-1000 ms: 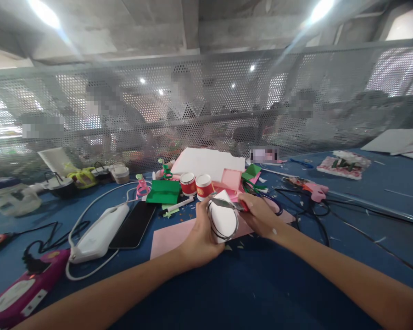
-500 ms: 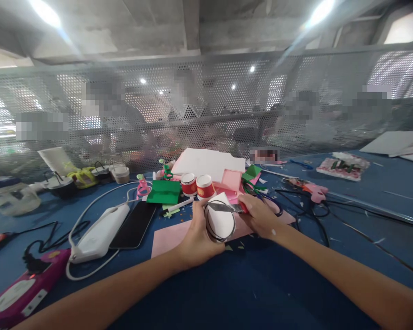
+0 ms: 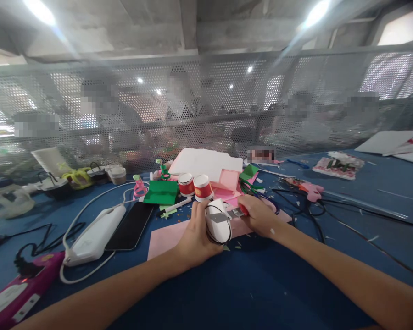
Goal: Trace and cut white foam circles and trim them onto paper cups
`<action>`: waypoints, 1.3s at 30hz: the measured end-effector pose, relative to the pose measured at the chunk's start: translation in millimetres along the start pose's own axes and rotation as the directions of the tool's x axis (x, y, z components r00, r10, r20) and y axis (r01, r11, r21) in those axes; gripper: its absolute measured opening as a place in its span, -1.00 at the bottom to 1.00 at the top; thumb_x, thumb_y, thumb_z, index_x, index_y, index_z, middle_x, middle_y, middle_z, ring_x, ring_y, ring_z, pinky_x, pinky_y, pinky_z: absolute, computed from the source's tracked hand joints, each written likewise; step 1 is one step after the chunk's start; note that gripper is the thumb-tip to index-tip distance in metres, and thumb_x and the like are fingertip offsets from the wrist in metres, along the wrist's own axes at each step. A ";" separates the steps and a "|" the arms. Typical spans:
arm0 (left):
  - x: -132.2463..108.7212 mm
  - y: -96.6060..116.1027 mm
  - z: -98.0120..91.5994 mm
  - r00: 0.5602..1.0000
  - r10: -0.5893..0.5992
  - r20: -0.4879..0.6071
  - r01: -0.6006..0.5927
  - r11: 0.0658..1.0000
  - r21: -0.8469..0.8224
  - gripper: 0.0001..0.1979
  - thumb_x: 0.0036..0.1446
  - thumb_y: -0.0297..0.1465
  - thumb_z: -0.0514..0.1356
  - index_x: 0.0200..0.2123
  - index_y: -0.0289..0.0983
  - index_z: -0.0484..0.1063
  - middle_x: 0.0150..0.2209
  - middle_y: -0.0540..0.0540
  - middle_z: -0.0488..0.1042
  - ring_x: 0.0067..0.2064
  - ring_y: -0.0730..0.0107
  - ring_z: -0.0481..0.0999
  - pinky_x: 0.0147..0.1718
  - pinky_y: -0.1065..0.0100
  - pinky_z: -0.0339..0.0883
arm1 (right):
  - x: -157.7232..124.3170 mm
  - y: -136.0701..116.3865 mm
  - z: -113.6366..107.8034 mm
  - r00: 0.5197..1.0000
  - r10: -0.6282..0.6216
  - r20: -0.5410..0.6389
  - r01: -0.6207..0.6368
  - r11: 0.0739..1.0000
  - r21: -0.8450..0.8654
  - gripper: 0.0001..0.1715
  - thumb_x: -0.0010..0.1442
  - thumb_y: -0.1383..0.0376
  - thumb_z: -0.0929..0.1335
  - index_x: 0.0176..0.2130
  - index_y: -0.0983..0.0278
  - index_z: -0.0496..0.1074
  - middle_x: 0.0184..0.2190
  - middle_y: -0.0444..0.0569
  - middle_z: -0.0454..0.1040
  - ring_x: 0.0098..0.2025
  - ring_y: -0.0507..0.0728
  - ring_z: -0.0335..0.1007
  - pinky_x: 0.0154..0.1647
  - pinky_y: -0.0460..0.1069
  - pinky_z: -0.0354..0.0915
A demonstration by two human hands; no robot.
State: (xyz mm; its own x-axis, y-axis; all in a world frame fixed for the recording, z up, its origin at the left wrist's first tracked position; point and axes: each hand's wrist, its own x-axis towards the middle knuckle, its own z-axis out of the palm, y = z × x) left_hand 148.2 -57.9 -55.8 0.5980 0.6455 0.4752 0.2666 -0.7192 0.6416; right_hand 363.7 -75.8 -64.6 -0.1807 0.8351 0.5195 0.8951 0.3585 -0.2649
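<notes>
My left hand (image 3: 194,233) is closed around a piece of white paper (image 3: 219,225) with a black drawn outline, held just above a pink sheet (image 3: 165,237) on the blue table. My right hand (image 3: 258,215) is closed on red-handled scissors (image 3: 234,212), whose blades reach into the white paper from the right. Two small red-and-white paper cups (image 3: 194,185) stand just behind my hands, beside a green paper piece (image 3: 161,192).
A black phone (image 3: 130,225) and a white power bank (image 3: 94,236) with cable lie to the left. A pink glue gun (image 3: 304,188) and black cables lie to the right. White and pink sheets are stacked behind. A perforated metal screen backs the table, with people behind it.
The white paper has turned in my left hand and sunk slightly, and the scissor blades have worked further along it. The view has shifted a little.
</notes>
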 end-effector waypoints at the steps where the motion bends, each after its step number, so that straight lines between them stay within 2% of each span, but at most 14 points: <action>1: 0.2 0.3 0.0 1.000 -0.004 0.004 0.004 1.000 0.028 -0.13 -0.34 -0.59 0.29 0.09 -0.20 0.00 -0.03 -0.14 0.10 0.05 0.05 0.24 0.05 -0.01 0.26 | -0.4 -0.3 -0.3 1.000 0.001 0.006 -0.001 1.000 -0.005 -0.76 -0.02 0.42 0.22 -0.51 0.18 -0.01 -0.53 -0.10 0.21 -0.44 0.10 0.10 -0.40 -0.02 0.02; 5: 0.1 0.1 2.2 1.000 -0.028 0.006 0.027 0.995 0.096 -0.15 -0.38 -0.61 0.29 0.05 -0.18 0.04 -0.06 -0.11 0.11 -0.02 0.13 0.28 0.00 0.01 0.31 | -1.8 -3.2 -0.2 1.000 -0.023 -0.016 0.024 0.999 0.030 -0.77 0.01 0.41 0.21 -0.50 0.18 0.00 -0.53 -0.09 0.22 -0.44 0.10 0.10 -0.40 -0.01 0.03; 9: -0.8 1.6 4.9 0.998 -0.056 -0.001 0.055 0.994 0.096 -0.17 -0.39 -0.60 0.28 0.03 -0.20 0.07 -0.05 -0.12 0.12 -0.07 0.14 0.31 -0.05 0.03 0.36 | -3.4 -7.4 4.0 0.998 -0.024 -0.056 0.030 0.995 0.097 -0.79 0.01 0.43 0.20 -0.50 0.18 0.01 -0.53 -0.08 0.23 -0.45 0.11 0.12 -0.41 -0.01 0.04; 15: -1.9 3.9 6.2 0.998 -0.063 0.016 0.061 0.993 0.104 -0.13 -0.39 -0.62 0.27 0.07 -0.14 0.08 -0.02 -0.10 0.12 0.02 0.05 0.27 0.08 -0.03 0.26 | -4.6 -7.8 11.0 0.992 -0.049 -0.114 0.062 0.992 0.110 -0.82 0.09 0.35 0.18 -0.49 0.18 0.02 -0.53 -0.08 0.23 -0.45 0.11 0.13 -0.42 -0.01 0.05; 19: -3.1 0.4 7.4 0.997 -0.078 0.031 0.075 0.994 0.075 -0.06 -0.40 -0.63 0.29 0.12 -0.13 0.05 0.03 -0.12 0.08 -0.04 0.13 0.30 0.00 0.01 0.34 | -5.2 -7.6 11.9 0.988 -0.068 -0.135 0.083 0.991 0.105 -0.84 0.09 0.37 0.17 -0.49 0.19 0.05 -0.51 -0.05 0.27 -0.43 0.12 0.15 -0.40 0.00 0.09; 25: -3.6 1.0 8.3 0.998 -0.070 -0.003 0.070 0.995 0.076 -0.13 -0.41 -0.61 0.30 0.08 -0.19 0.14 -0.06 -0.11 0.13 -0.11 0.16 0.32 -0.08 0.05 0.38 | -5.4 -9.6 12.4 0.985 -0.081 -0.150 0.098 0.989 0.113 -0.86 0.09 0.35 0.18 -0.48 0.18 0.06 -0.51 -0.06 0.26 -0.42 0.12 0.16 -0.40 0.00 0.11; 31: -2.6 0.4 8.6 0.999 -0.024 0.024 0.021 0.994 0.108 -0.18 -0.35 -0.59 0.28 0.06 -0.17 0.12 -0.05 -0.11 0.14 -0.16 0.22 0.35 -0.15 0.13 0.41 | -5.2 -11.7 10.4 0.983 -0.095 -0.157 0.117 0.983 0.141 -0.86 -0.01 0.40 0.19 -0.47 0.18 0.06 -0.50 -0.05 0.27 -0.41 0.13 0.17 -0.39 0.01 0.13; 36: 0.6 2.9 8.9 0.999 0.036 0.013 -0.037 0.995 0.090 -0.23 -0.38 -0.58 0.31 0.00 -0.14 0.18 -0.13 -0.09 0.18 -0.14 0.17 0.36 -0.16 0.12 0.43 | -4.7 -15.4 9.0 0.976 -0.114 -0.187 0.143 0.978 0.150 -0.81 -0.04 0.42 0.20 -0.48 0.17 0.03 -0.53 -0.08 0.24 -0.43 0.13 0.16 -0.41 0.01 0.13; 39: 0.2 1.8 9.0 0.997 0.078 0.009 -0.078 0.993 0.088 -0.23 -0.35 -0.58 0.30 0.03 -0.14 0.19 -0.10 -0.12 0.20 -0.09 0.12 0.36 -0.15 0.09 0.43 | -3.8 -19.9 9.2 0.976 -0.100 -0.192 0.130 0.981 0.147 -0.80 -0.05 0.44 0.21 -0.47 0.18 0.04 -0.52 -0.08 0.25 -0.43 0.13 0.17 -0.40 0.02 0.14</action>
State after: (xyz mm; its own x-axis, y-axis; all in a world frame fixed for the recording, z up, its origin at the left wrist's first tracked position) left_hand 155.6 -61.4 -59.9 0.6238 0.5853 0.5180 0.2845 -0.7873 0.5470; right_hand 342.8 -82.2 -68.8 -0.1876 0.6991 0.6900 0.7943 0.5212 -0.3122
